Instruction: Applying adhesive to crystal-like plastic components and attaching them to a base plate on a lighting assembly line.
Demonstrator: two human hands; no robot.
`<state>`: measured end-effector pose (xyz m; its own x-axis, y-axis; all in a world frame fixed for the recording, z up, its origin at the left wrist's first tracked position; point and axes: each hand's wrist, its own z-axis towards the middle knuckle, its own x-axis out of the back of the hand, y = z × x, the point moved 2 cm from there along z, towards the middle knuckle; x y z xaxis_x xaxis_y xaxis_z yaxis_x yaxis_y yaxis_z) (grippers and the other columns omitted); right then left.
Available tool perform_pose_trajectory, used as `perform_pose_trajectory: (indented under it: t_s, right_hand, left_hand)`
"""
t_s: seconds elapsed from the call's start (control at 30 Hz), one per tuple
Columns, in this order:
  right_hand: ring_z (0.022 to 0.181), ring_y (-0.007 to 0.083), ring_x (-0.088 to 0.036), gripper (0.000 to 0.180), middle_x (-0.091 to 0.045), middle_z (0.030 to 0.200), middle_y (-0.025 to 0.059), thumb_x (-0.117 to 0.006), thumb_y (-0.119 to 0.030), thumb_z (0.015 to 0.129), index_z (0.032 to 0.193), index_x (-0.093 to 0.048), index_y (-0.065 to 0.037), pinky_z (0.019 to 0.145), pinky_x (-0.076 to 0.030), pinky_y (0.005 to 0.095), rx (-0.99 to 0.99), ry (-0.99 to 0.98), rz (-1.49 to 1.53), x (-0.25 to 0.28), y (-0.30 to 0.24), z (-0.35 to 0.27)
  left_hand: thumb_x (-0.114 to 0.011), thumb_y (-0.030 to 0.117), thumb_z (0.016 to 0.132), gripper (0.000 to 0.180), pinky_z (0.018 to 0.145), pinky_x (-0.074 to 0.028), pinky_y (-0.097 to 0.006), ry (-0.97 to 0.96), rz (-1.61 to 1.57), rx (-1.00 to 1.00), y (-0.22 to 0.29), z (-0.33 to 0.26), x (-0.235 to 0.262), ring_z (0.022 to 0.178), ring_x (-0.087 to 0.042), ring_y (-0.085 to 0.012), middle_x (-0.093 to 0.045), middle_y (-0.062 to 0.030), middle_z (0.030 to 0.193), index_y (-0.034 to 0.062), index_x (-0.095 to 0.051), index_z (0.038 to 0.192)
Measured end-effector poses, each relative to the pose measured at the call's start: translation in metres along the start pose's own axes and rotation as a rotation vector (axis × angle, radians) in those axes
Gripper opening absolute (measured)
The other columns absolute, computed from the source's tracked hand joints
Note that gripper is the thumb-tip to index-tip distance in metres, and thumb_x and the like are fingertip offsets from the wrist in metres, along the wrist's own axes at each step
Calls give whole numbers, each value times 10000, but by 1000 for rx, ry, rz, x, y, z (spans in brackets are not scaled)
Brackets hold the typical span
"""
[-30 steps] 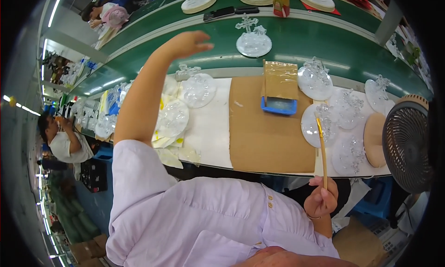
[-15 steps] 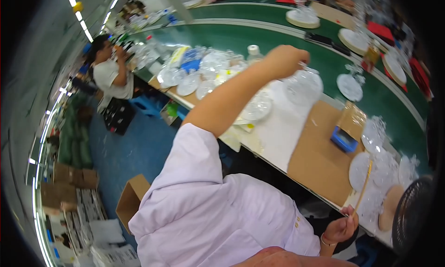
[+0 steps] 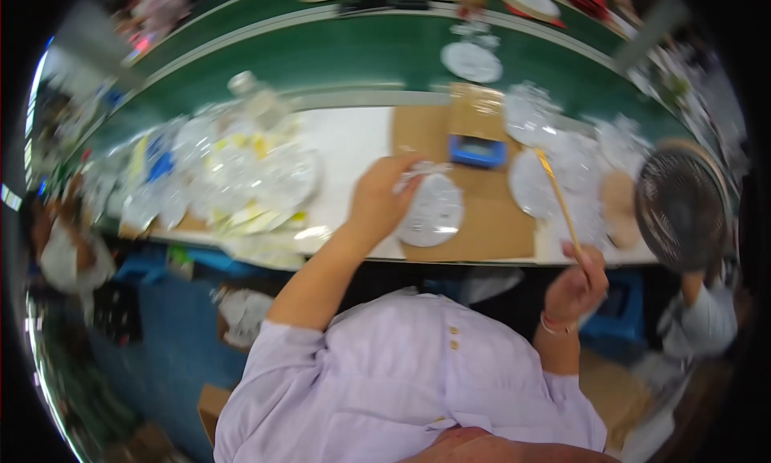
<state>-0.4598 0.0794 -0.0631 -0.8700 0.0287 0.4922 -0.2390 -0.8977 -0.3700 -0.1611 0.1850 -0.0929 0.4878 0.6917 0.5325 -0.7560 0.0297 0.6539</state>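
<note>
The left hand (image 3: pixel 377 202) holds a round clear disc (image 3: pixel 430 210), apparently a moulded plastic or glass piece, by its left rim; the grip is closed on it, fingers curled over the upper edge. The disc sits low over the brown cardboard sheet (image 3: pixel 490 222) at the front of the desk (image 3: pixel 353 150), just below a small blue box (image 3: pixel 478 151). I cannot tell whether the disc rests on the sheet or is lifted slightly, since the frame is motion-blurred.

The right hand (image 3: pixel 580 286) is closed around the lower end of a thin yellow stick (image 3: pixel 558 194), which rises up and to the left, its tip over another clear disc (image 3: pixel 534 182) lying on the desk.

Risks, as I judge them:
- The disc is pinched at one rim only; a quick wrist turn could let it tilt and slip.
- The stick tip is near the loose discs (several lie close together on the right), so a careless sweep could knock one into the black fan (image 3: pixel 683 210) beside them.
- The heap of clear pieces (image 3: pixel 233 174) on the left crowds the elbow's path.

Pose: left arm extended forward, elbow bent, wrist roughly level. Right forearm raised near the body, fist upright.
</note>
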Motion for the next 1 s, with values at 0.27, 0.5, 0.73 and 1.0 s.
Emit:
perform_pose_trajectory:
  t_s: [0.27, 0.5, 0.73, 1.0]
  right_hand:
    - [710, 260, -618, 145, -671, 884, 103, -557, -102, 940, 1035, -651, -47, 619, -485, 355, -98, 28, 66, -16, -16, 28]
    - [740, 258, -614, 206, -667, 856, 82, -659, 21, 849, 1032, -597, -51, 650, -484, 341, -55, 209, 286, -9, -30, 17]
    - [761, 247, -610, 228, -666, 871, 69, -656, -4, 869, 1087, -611, -54, 666, -477, 332, 20, 256, 204, -3, -28, 20]
    - [799, 270, -577, 196, -612, 908, 83, -665, 17, 836, 1010, -609, -55, 688, -457, 368, 57, 261, 175, -9, -39, 36]
  left_hand:
    - [-658, 29, 865, 224, 784, -548, -332, -94, -205, 194, -68, -28, -23, 905, -660, -222, -687, -131, 1008, -26, -647, 1082]
    - [-629, 94, 914, 247, 839, -487, -330, -153, -191, 227, -30, -11, -34, 911, -627, -236, -681, -146, 1004, -55, -620, 1110]
    - [-604, 181, 955, 338, 944, -452, -341, -49, -224, 157, -81, -23, -44, 1058, -580, -245, -615, -163, 1200, -29, -584, 1219]
    - [-784, 243, 800, 263, 816, -518, -363, 202, -233, 130, -52, -11, -41, 834, -648, -243, -705, -127, 862, 3, -716, 885]
